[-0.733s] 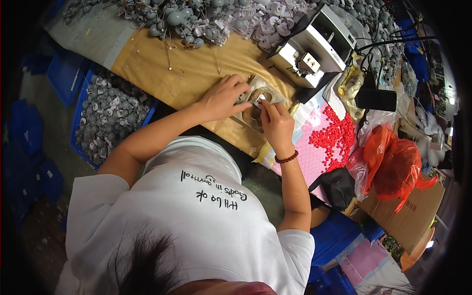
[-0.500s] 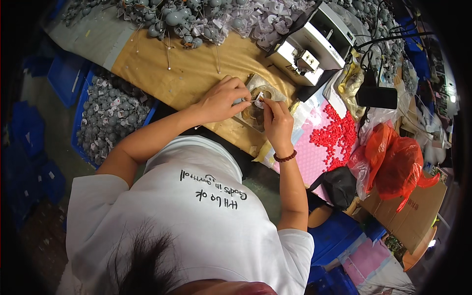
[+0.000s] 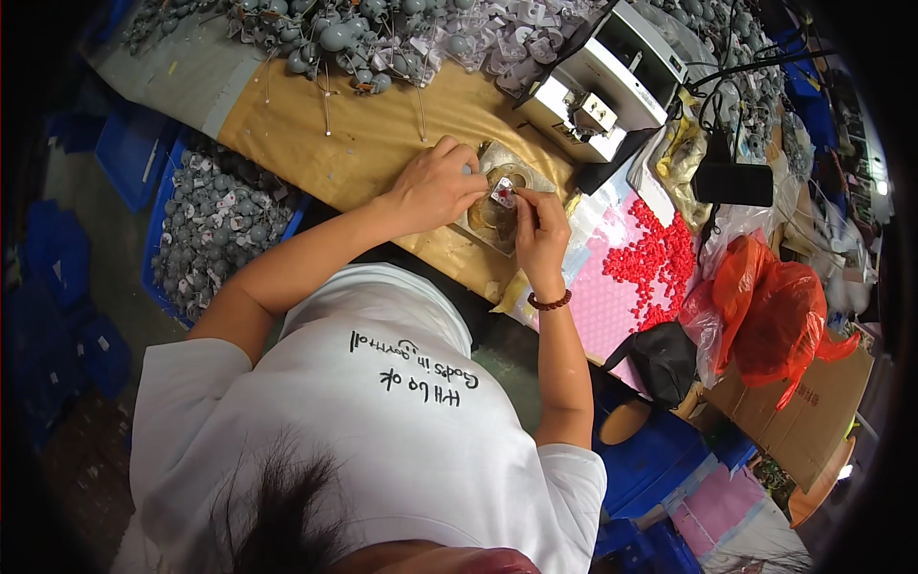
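Observation:
Both hands meet over a square, pale fixture plate with a round, brownish middle, lying on the tan table cover. My left hand is closed, thumb and fingers gripping a small white plastic part from its left side. Red shows in the middle of that part. A bit of grey peeps out between the left fingers; whether it joins the white part is hidden. My right hand, with a beaded bracelet on its wrist, has thumb and forefinger pinched at the part's right edge. What lies between those fingertips is too small to make out.
Small red pieces are spread on a pink sheet to the right. A white machine stands beyond the fixture. Grey ball-shaped parts heap at the back; more fill a blue crate on the left. Red plastic bags lie far right.
The white part has turned and now shows red in its middle. The left fingers have shifted slightly upward, and the right fingertips remain close beside the part.

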A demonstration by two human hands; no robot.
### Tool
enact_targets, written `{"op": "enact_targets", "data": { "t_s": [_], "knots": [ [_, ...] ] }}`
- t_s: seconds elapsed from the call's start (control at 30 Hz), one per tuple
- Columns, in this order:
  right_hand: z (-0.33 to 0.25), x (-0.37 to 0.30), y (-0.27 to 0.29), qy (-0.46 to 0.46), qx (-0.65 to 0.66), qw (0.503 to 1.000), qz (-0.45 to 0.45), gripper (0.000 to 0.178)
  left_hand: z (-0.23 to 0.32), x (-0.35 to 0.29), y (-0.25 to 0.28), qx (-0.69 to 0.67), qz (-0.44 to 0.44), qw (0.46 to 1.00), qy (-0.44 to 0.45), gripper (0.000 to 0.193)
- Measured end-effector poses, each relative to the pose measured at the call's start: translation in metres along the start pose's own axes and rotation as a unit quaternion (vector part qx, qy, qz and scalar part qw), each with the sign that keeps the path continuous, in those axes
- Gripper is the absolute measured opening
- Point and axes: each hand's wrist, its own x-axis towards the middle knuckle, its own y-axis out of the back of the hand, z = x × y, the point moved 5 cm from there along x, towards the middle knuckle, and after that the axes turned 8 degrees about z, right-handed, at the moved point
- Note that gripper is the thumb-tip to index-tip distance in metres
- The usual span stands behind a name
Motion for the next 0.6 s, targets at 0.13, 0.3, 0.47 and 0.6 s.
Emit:
{"op": "enact_targets", "data": {
  "t_s": [0.13, 0.3, 0.47, 0.6],
  "knots": [
    [-0.003, 0.008, 0.006, 0.006, 0.088, 0.992, -0.094, 0.014, -0.01, 0.014, -0.005, -0.016, 0.009, 1.0, 0.006, 0.006],
    [-0.016, 0.005, 0.004, 0.108, -0.102, 0.983, -0.103, 0.019, -0.014, 0.035, -0.009, -0.012, 0.016, 1.0, -0.001, 0.009],
    [-0.02, 0.006, -0.004, 0.175, -0.21, 0.955, -0.115, 0.028, -0.018, 0.037, -0.011, 0.005, 0.026, 1.0, -0.014, 0.009],
    [-0.025, 0.006, -0.006, 0.215, -0.249, 0.931, -0.161, 0.037, -0.02, 0.035, -0.01, -0.002, 0.023, 1.0, -0.005, 0.008]
  ]
}}
